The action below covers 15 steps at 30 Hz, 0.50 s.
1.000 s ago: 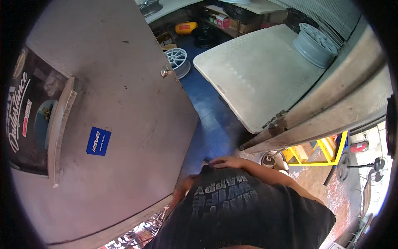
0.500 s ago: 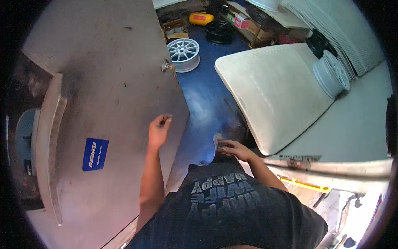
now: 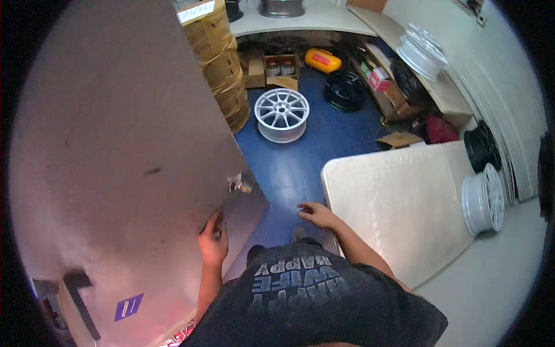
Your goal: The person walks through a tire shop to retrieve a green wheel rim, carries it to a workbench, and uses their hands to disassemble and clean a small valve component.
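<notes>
- Your left hand (image 3: 213,244) grips the edge of the large grey door (image 3: 115,150), fingers curled round it, just below the door's metal latch (image 3: 240,184).
- Your right hand (image 3: 317,214) hangs loosely curled and holds nothing, right of the door over the blue floor (image 3: 295,168), beside the white bench (image 3: 399,202).
- A silver wheel rim (image 3: 281,114) lies on the floor beyond the door.
</notes>
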### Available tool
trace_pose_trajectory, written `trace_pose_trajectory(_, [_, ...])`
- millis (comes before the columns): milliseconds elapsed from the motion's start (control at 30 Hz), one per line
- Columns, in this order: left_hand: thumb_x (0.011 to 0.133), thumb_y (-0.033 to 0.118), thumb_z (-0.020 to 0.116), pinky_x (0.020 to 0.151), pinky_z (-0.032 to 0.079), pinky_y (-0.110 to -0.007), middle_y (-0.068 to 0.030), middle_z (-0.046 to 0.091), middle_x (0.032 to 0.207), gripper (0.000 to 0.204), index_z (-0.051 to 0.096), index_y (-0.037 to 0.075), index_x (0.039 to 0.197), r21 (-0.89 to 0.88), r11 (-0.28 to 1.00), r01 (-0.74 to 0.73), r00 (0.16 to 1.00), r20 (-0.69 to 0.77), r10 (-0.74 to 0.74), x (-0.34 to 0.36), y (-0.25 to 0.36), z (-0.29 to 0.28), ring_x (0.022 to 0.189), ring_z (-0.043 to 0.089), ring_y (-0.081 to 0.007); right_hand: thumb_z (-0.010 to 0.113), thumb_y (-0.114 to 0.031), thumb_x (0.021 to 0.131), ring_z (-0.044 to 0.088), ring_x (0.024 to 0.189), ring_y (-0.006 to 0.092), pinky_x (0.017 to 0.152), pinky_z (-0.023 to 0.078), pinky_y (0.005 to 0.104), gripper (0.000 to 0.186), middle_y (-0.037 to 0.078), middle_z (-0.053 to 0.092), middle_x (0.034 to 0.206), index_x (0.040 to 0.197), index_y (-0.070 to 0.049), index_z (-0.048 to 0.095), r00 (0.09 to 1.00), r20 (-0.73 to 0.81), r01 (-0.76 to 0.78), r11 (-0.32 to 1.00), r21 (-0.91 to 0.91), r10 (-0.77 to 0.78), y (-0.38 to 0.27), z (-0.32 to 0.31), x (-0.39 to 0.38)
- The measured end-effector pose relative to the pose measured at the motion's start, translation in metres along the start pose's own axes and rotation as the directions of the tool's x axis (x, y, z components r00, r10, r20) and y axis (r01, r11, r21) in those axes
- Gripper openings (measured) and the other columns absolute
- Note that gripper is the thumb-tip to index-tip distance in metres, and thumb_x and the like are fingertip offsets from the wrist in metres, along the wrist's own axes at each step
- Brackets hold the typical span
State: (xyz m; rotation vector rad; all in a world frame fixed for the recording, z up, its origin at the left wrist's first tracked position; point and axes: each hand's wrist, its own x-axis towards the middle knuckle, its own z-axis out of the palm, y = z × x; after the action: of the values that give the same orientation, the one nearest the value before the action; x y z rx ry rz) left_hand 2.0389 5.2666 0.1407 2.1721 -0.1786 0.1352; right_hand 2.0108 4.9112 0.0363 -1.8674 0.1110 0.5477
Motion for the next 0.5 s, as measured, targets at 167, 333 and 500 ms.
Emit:
trace_pose_trajectory(167, [0.08,-0.004,0.061,0.074,0.055,-0.033,-0.0163,0.071,0.102,0.031,0.068,0.003,0.11,0.162,0.985,0.067,0.976,-0.218,-0.03,0.025,-0.01,0.016,0.091,0.07,-0.0235,0.064,-0.024,0.09,0.063,0.096,0.0195,0.082,0.049,0.032,0.045,0.015,0.067,0.107,0.127,0.0,0.056,0.998,-0.032,-0.057,0.998,-0.005,0.057,-0.024,-0.079,0.092])
trace_pose_trajectory(333, [0.08,-0.002,0.058,0.07,0.054,-0.03,-0.0143,0.071,0.097,0.028,0.07,0.005,0.105,0.345,0.937,-0.053,0.916,-0.356,0.183,0.058,-0.022,0.026,0.08,0.069,-0.023,0.064,-0.025,0.09,0.062,0.091,0.0165,0.076,0.048,0.0298,0.043,0.011,0.067,0.101,0.127,-0.002,0.057,0.996,0.067,0.048,0.994,0.1,-0.055,-0.053,-0.109,0.183])
trace_pose_trajectory(500, [0.08,0.007,0.061,0.07,0.054,-0.036,-0.0117,0.07,0.099,0.036,0.064,0.009,0.116,0.28,0.867,0.412,0.879,0.126,-0.459,0.084,-0.111,0.089,0.082,0.068,-0.0275,0.064,-0.027,0.089,0.062,0.09,0.0171,0.079,0.049,0.0327,0.044,0.01,0.067,0.098,0.126,-0.004,0.057,0.988,0.145,0.048,0.997,0.063,-0.056,-0.041,-0.117,0.282])
